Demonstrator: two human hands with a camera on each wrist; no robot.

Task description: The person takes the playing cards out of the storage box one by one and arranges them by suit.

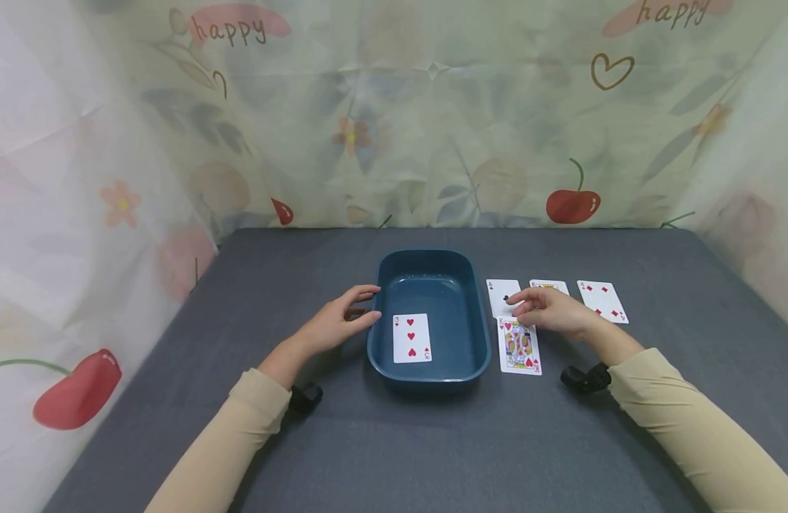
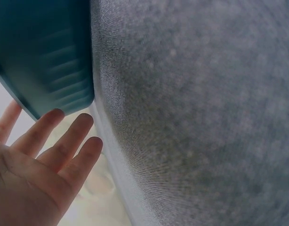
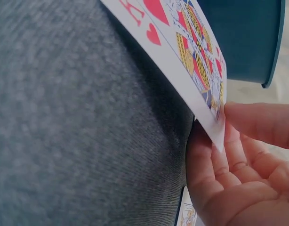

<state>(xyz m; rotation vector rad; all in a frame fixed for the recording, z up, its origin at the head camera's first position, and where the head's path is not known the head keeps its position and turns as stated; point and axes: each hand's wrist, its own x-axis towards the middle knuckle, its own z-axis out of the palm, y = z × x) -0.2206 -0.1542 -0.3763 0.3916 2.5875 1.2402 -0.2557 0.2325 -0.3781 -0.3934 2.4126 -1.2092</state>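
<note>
My right hand [image 1: 557, 313] pinches the king of hearts [image 1: 519, 349] at its far edge. In the right wrist view the thumb lies on the face of the king, the fingers are behind it, and the card tilts up off the cloth. At the left side of a dark teal tray [image 1: 372, 360], my left hand [image 1: 333, 322] has its thumb and fingertips right at the rim. The left wrist view shows those fingers [image 2: 69, 141] spread beside the tray's ribbed wall [image 2: 64, 70]. Inside the tray a three of hearts [image 1: 411, 338] lies face up.
Beyond the right hand lie a black ace [image 1: 499, 288], a partly covered face card [image 1: 554, 286] and a diamonds card [image 1: 602, 301], all face up. Grey cloth [image 1: 432, 449] covers the table. Patterned curtains [image 1: 407, 142] hang behind and on both sides.
</note>
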